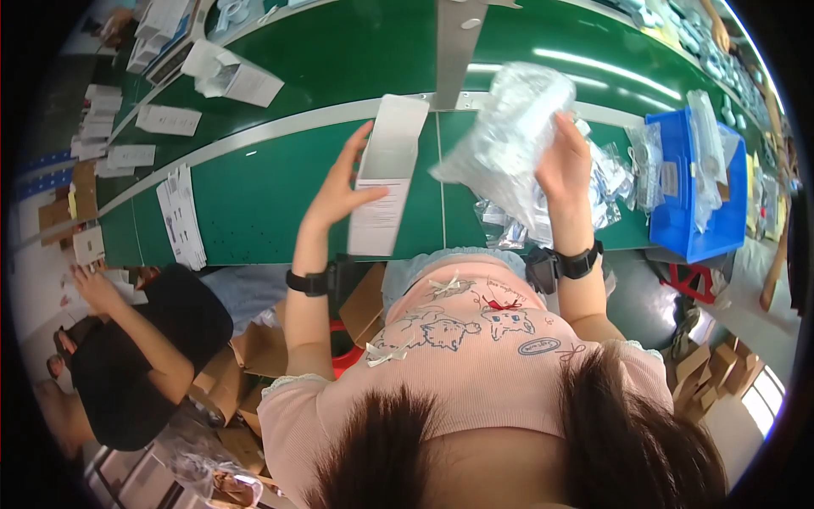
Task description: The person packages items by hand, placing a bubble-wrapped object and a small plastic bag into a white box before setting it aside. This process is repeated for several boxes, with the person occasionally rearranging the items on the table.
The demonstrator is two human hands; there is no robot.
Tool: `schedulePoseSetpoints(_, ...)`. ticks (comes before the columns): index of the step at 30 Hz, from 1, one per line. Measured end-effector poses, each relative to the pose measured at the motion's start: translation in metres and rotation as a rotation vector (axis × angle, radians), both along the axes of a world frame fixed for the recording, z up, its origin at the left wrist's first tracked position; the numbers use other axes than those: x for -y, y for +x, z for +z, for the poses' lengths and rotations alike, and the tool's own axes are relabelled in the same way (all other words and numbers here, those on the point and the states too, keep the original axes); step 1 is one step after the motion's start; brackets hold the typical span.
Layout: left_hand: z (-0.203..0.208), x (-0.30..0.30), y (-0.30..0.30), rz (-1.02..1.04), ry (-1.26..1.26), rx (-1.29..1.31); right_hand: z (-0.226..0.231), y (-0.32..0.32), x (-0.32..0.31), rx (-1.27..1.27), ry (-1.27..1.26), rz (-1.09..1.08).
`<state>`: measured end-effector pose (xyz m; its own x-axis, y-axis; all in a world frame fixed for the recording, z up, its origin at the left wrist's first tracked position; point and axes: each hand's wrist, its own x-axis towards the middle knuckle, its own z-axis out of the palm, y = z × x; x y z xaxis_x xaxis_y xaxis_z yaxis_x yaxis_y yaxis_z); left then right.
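My left hand (341, 188) grips a tall white carton (376, 219) by its left side, thumb across the front and fingers behind. The carton's top flap stands up, and its inside looks hollow from here. In my right hand (566, 163) is a see-through plastic bag (509, 140), raised over the green table. Something white sits inside the bag, but its shape is blurred by the plastic. Below and beside my right hand lie several small silvery packets (609, 182) in a pile.
A blue bin (674, 195) with bagged items stands at the right. Printed sheets (181, 219) lie at the left. An open white box (242, 78) is on the shelf, split by a metal post (459, 55). Another person (140, 356) works at the left.
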<state>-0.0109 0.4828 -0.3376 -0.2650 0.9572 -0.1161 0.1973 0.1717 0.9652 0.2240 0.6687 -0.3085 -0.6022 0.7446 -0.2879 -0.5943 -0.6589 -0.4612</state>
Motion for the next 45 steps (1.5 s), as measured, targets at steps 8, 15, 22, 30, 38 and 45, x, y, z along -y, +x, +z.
schedulePoseSetpoints(8, 0.029, -0.042, 0.084, 0.233, -0.030, -0.084, 0.019, -0.048, 0.012, 0.304, 0.170, -0.421)
schedulePoseSetpoints(15, -0.006, -0.062, 0.100, 0.269, 0.367, -0.383, 0.025, -0.026, 0.012, 1.122, 1.541, -0.226)
schedulePoseSetpoints(22, -0.070, -0.051, 0.087, 0.291, 0.550, -0.283, -0.033, -0.005, -0.022, 0.627, 1.462, -0.059)
schedulePoseSetpoints(30, -0.046, -0.037, 0.102, 0.237, 0.319, -0.335, -0.175, 0.113, -0.168, 2.101, 1.219, 0.185)
schedulePoseSetpoints(38, -0.014, -0.051, 0.095, 0.253, 0.140, -0.522, -0.124, 0.111, -0.155, 1.630, 1.467, -0.191)
schedulePoseSetpoints(45, 0.001, -0.064, 0.088, 0.337, -0.117, -0.392, 0.011, 0.028, -0.040, 0.517, 1.736, -0.189)
